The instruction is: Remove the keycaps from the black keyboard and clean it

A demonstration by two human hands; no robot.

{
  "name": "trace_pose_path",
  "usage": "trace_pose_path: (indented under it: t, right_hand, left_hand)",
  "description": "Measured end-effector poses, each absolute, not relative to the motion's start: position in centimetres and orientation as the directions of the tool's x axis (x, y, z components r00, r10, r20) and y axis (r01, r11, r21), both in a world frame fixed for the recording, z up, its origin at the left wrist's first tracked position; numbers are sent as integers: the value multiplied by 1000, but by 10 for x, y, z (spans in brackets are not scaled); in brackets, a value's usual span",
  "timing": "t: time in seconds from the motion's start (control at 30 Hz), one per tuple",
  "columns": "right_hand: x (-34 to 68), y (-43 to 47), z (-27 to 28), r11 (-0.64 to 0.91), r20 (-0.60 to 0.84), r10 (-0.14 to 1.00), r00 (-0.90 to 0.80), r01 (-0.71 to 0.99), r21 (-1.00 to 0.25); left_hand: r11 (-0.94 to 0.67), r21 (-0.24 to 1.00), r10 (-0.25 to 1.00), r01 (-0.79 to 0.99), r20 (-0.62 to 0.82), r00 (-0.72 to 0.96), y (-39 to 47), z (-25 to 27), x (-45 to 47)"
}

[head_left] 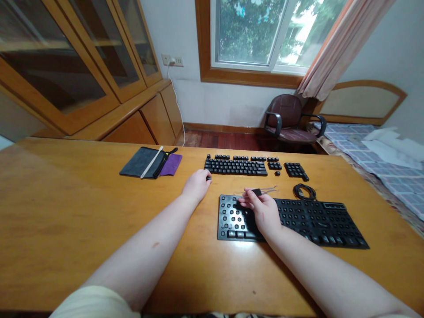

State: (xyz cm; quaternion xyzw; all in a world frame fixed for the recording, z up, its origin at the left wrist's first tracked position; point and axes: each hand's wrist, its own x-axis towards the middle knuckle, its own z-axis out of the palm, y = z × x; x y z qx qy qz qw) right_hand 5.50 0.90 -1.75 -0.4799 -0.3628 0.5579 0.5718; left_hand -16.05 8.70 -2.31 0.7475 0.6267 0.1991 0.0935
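Observation:
My left hand (198, 182) pinches a small black keycap (208, 178) beside the left end of the laid-out keycaps (236, 167). These loose black caps lie in keyboard-like rows and blocks on the table. In my right hand (263, 210) is a keycap puller with a black handle (256, 192) and thin wire prongs (270, 189); the fingers close around it. Below that hand lies a black keyboard (318, 221), its switches mostly bare. Several caps (236, 234) still sit along its bottom row. My right hand and forearm hide the keyboard's middle.
A coiled black cable (304, 192) rests behind the keyboard. At the left are a dark grey pouch (139, 161) with a pale stick (151, 162) on it and a purple cloth (171, 164). Beyond the wooden table (99, 212) stands an armchair (289, 117).

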Motion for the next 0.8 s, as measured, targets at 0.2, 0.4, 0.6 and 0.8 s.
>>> trace_pose_path:
  t: [0.2, 0.4, 0.6, 0.8]
  right_hand:
    - [55, 9, -16, -87, -125, 985, 118, -289, -954]
    - [55, 9, -16, -88, -123, 987, 105, -291, -953]
    - [53, 8, -12, -98, -135, 985, 109, -293, -951]
    - [52, 7, -10, -97, -136, 985, 107, -307, -947]
  left_hand:
    - [-224, 337, 971, 915, 160, 179, 83, -20, -154]
    - [-185, 292, 979, 938, 132, 152, 84, -23, -158]
    - [-143, 243, 981, 959, 160, 105, 84, -20, -163]
    - [-105, 231, 978, 967, 199, 59, 86, -18, -165]
